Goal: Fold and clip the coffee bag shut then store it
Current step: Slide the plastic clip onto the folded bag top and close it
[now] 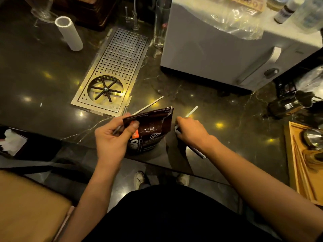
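Observation:
A dark brown coffee bag (153, 126) stands upright at the front edge of the dark marble counter (43, 75). Its top is open and crumpled. My left hand (111, 137) pinches the bag's top left corner together with a long thin white rod (150, 105), which points up and to the right behind the bag. My right hand (190, 131) is just right of the bag, closed on a white clip piece (191, 111). One end of that piece sticks out above the fist and another below the wrist. Whether the right hand touches the bag is unclear.
A perforated steel rinser tray (115, 67) is set into the counter behind the bag. A white appliance (218, 49) stands at the back right, with a tall glass (160, 23) beside it. A white roll (69, 34) is far left, a metal pitcher (300, 100) and a wooden tray (297, 163) right.

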`<state>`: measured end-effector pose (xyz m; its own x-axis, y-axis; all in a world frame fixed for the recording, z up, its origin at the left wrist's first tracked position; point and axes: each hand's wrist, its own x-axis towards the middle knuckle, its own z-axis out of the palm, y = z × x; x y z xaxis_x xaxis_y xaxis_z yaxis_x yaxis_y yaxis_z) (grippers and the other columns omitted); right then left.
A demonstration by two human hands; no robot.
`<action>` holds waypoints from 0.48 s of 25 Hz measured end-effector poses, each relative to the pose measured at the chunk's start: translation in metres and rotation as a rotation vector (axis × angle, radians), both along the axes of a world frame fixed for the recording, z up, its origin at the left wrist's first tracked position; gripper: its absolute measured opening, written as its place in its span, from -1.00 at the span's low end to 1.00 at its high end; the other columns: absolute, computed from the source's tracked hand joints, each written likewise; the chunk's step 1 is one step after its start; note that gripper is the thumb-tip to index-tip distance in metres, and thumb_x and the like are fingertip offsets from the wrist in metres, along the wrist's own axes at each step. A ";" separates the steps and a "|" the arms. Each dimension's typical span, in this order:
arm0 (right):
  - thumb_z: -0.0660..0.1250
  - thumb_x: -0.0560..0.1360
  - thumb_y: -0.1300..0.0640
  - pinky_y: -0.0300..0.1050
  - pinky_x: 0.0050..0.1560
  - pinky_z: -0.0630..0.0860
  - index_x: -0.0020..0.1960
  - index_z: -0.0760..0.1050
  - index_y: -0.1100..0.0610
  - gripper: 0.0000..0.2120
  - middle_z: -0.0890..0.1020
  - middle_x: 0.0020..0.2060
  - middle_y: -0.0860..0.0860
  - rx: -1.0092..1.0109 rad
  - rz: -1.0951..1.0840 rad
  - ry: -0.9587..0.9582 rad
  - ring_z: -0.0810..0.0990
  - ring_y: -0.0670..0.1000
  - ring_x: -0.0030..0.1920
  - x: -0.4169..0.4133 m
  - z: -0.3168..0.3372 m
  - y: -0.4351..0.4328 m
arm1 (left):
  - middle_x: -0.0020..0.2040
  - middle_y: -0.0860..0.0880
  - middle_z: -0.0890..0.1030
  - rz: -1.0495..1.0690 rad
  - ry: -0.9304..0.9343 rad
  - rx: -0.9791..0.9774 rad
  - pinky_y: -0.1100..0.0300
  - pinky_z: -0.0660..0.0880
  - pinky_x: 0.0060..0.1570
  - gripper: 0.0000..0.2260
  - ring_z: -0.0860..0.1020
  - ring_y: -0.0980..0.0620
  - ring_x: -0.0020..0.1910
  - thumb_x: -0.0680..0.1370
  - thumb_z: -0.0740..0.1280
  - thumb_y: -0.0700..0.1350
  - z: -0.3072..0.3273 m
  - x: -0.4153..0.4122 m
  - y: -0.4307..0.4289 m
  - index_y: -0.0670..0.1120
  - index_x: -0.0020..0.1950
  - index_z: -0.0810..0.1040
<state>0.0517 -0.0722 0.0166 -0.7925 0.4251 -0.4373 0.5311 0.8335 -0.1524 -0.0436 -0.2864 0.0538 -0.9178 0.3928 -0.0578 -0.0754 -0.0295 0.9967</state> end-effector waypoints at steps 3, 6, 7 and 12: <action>0.37 0.49 0.14 0.06 0.06 0.57 0.23 0.49 0.12 -0.68 0.66 0.10 0.11 -0.068 -0.214 0.200 0.62 0.18 0.09 0.014 0.023 0.009 | -0.15 0.09 0.73 -0.060 -0.016 0.025 0.18 0.59 0.02 -0.75 0.67 0.08 -0.05 0.45 0.46 -0.31 -0.005 -0.004 0.002 0.03 -0.03 0.70; 0.43 0.45 0.27 0.01 0.02 0.65 0.22 0.53 0.13 -0.65 0.67 0.01 0.08 -0.360 -0.642 0.545 0.68 0.09 -0.03 0.037 0.054 0.023 | -0.10 0.04 0.73 -0.112 -0.022 0.033 0.04 0.58 0.09 -0.76 0.67 -0.02 0.00 0.43 0.48 -0.24 -0.010 -0.007 0.014 0.09 -0.04 0.72; 0.41 0.45 0.33 -0.01 -0.01 0.66 0.22 0.53 0.17 -0.65 0.66 -0.02 0.10 -0.542 -0.800 0.671 0.69 0.09 -0.05 0.048 0.062 0.028 | -0.09 0.01 0.73 -0.130 -0.024 0.034 0.01 0.58 0.10 -0.79 0.67 -0.04 0.00 0.43 0.49 -0.21 -0.012 -0.008 0.020 0.06 -0.03 0.72; 0.33 0.43 0.33 -0.21 -0.11 0.64 0.19 0.55 0.18 -0.66 0.71 -0.11 0.02 -1.221 -1.165 1.032 0.71 -0.06 -0.10 0.109 0.077 0.046 | -0.13 0.03 0.74 -0.246 -0.076 0.047 0.11 0.60 0.01 -0.80 0.68 0.01 -0.05 0.45 0.47 -0.26 -0.010 0.011 0.063 0.04 -0.07 0.72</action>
<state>0.1610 -0.0261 0.0933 -0.5000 0.7178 -0.4845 -0.0022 -0.5606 -0.8281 -0.0326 -0.2237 0.0437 -0.7882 0.6072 -0.0999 -0.1610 -0.0468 0.9858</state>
